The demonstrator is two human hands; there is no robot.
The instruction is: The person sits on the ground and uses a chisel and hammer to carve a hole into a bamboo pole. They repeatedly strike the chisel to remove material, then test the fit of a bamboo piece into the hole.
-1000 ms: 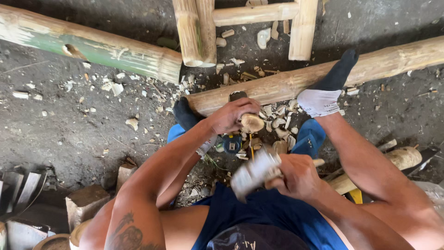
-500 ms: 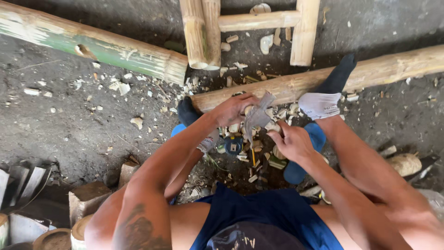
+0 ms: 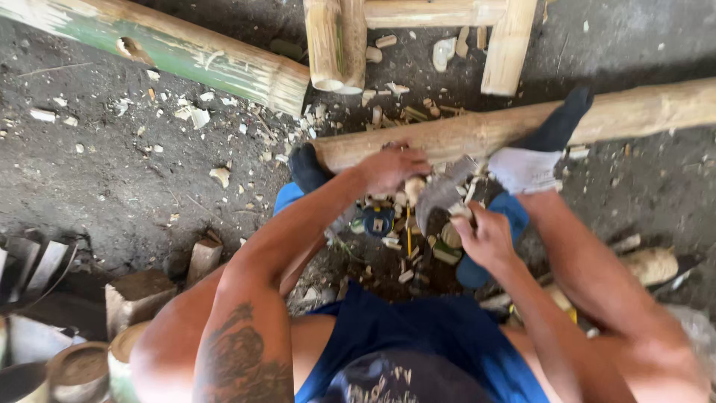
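Note:
My left hand [image 3: 389,168] grips a short pale wooden piece [image 3: 412,188], standing on end on the ground between my feet. My right hand [image 3: 486,237] is closed on the handle of a blade tool whose blurred grey head [image 3: 440,192] lies against the top of that piece. A long bamboo pole [image 3: 634,112] runs across under my socked feet [image 3: 533,160]. Wood chips [image 3: 418,250] are scattered below the hands.
A thick bamboo pole with green paint [image 3: 179,56] lies at the upper left. A bamboo frame [image 3: 418,26] stands at the top. Cut wood blocks [image 3: 134,295] and bamboo sections [image 3: 78,369] sit at the lower left. A blue object [image 3: 377,222] lies among the chips.
My right hand swung the blade tool from near my lap up and forward onto the wooden piece. My left hand kept its hold on the piece.

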